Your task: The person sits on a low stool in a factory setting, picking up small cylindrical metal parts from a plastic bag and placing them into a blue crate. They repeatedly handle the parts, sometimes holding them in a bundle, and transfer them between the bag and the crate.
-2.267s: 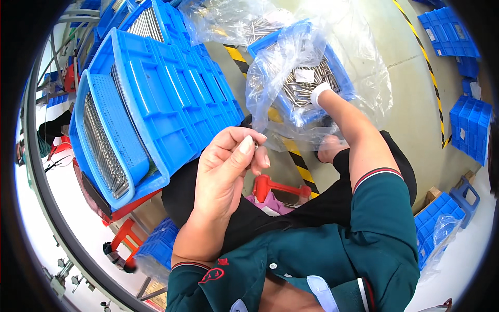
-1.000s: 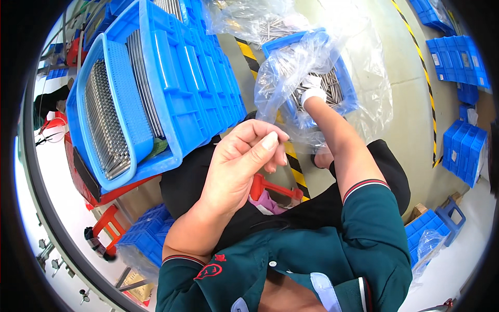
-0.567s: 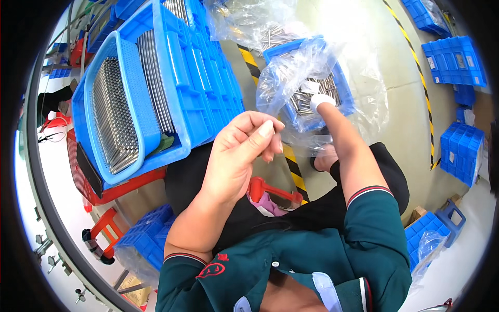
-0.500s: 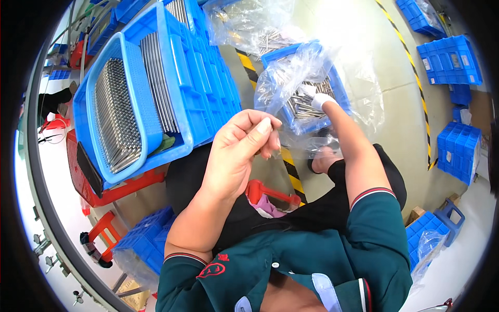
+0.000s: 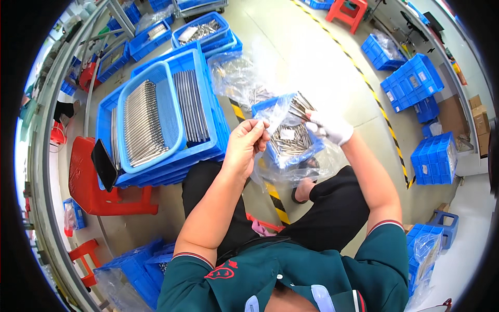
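My right hand (image 5: 331, 128), in a white glove, grips a small bundle of thin metal rods (image 5: 298, 108) whose ends stick out toward the upper left. Beneath it, a blue bin (image 5: 274, 157) lined with clear plastic holds many loose metal rods (image 5: 291, 147). My bare left hand (image 5: 246, 144) is raised at the bin's left side, thumb and fingers pinched together; what they hold, if anything, cannot be made out. Left of that hand, a light-blue perforated basket (image 5: 174, 112) carries neat rows of metal rods (image 5: 143, 125). It rests on a larger blue crate (image 5: 210, 96) with more rods standing in it.
A clear plastic bag (image 5: 231, 73) lies beyond the bin. A red plastic stool (image 5: 86, 177) stands under the crate's left side, with a dark flat panel (image 5: 105, 164) beside it. Blue crates (image 5: 413, 83) are stacked to the right, past a yellow-black floor stripe (image 5: 382, 106).
My right hand has come up out of the bin with metal rods in it. My left hand stays pinched, slightly lower. The view has shifted to show more of the far floor.
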Demonstrator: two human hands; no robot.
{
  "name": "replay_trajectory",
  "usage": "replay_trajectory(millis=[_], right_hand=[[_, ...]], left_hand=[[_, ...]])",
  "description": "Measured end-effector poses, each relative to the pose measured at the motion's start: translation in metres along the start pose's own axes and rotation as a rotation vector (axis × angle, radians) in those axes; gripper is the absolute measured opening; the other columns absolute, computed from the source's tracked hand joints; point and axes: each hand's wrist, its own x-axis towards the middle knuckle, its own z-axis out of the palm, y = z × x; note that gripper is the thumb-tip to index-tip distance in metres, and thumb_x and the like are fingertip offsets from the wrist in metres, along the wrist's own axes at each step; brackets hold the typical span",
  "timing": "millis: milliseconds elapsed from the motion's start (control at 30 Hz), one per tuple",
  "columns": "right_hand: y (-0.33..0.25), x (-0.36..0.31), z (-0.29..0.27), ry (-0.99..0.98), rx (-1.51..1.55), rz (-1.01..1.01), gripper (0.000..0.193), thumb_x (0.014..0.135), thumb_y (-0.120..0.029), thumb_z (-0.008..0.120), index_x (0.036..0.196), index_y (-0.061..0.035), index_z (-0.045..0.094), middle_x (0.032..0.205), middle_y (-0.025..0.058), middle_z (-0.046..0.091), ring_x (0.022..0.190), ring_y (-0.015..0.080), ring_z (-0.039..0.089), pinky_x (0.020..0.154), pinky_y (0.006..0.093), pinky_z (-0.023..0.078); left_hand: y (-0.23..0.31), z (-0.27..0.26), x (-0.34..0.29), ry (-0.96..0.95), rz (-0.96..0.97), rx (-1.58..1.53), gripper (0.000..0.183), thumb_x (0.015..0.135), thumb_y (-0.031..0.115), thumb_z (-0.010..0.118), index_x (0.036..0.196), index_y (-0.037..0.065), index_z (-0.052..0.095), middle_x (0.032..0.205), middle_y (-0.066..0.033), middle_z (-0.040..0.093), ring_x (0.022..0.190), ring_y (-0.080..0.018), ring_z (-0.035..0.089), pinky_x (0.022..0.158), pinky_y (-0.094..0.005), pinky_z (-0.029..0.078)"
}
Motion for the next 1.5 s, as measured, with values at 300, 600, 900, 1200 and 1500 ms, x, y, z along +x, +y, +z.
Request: replay_trajectory(millis=[300,600,900,1200,1500], right_hand=[[-0.032,-0.067,0.071,-0.186,0.603,-0.077,0.018,0.097,-0.021,0.045,0.102,-0.005,0.049,0.061,0.0018,0.05,0.039,0.0053,0.034,0.037,0.0201,0.027],[-0.03,-0.058,0.09,0.067,0.125,-0.104,0.021,0.089,-0.025,0.057,0.081,-0.0058,0.056,0.06,-0.0022,0.052,0.049,0.0039,0.042,0.044,0.0209,0.033],[-0.027,-0.051,0.086,0.223,-0.382,-0.434,0.023,0.088,-0.024,0.058,0.083,-0.0014,0.057,0.062,0.0133,0.053,0.055,0.0236,0.053,0.054,0.0349,0.042],[-0.033,-0.056,0.086,0.208,-0.653,-0.493,0.022,0.089,-0.026,0.055,0.086,-0.0037,0.055,0.067,0.0181,0.055,0.062,0.0335,0.056,0.057,0.0401,0.043],[-0.03,-0.056,0.087,0.183,-0.669,-0.521,0.026,0.09,-0.03,0.052,0.087,-0.0047,0.052,0.07,0.02,0.057,0.068,0.039,0.058,0.059,0.0451,0.044]], left_hand=[[-0.004,0.003,0.0,-0.03,0.01,-0.084,0.015,0.092,0.019,0.057,0.093,0.004,0.06,0.07,-0.0017,0.058,0.057,-0.0091,0.049,0.056,-0.0239,0.042],[-0.003,-0.008,-0.002,-0.059,-0.025,-0.18,0.018,0.094,0.018,0.053,0.096,0.002,0.06,0.069,-0.0023,0.054,0.059,-0.01,0.046,0.058,-0.0256,0.039],[-0.005,0.001,0.001,-0.128,-0.108,-0.211,0.021,0.095,0.024,0.053,0.092,0.005,0.061,0.067,-0.002,0.052,0.057,-0.011,0.043,0.056,-0.0266,0.036],[-0.006,-0.002,0.0,-0.091,-0.077,-0.002,0.019,0.093,0.022,0.058,0.089,0.004,0.06,0.064,-0.0015,0.053,0.055,-0.0111,0.045,0.055,-0.0269,0.039],[0.003,0.0,-0.006,-0.044,-0.077,0.122,0.019,0.087,0.02,0.065,0.082,0.003,0.058,0.065,-0.0046,0.057,0.054,-0.0116,0.051,0.053,-0.0267,0.044]])
